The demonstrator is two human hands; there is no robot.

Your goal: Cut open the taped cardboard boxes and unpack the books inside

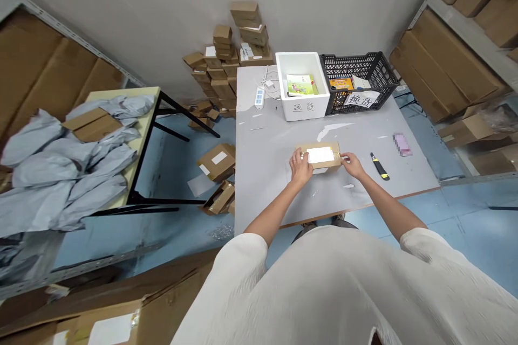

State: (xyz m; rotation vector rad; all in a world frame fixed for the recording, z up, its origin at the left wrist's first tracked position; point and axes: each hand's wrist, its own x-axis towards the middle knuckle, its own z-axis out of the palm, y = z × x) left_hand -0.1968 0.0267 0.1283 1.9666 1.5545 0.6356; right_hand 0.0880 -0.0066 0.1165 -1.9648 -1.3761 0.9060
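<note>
One box [321, 157]: left grip [300, 166] clamped on it, right grip [352, 164] touching end, pinch unclear; one knife [380, 166], one crate [335, 103]

Left hand [300, 168]: palm down, fingers bent, thumb apart | Right hand [353, 165]: fingers curled, fingertips close together | Left forearm [276, 208]: bare, angled forward and rightward | Right forearm [389, 203]: bare, angled forward and leftward | Hands: 2, apart
</note>
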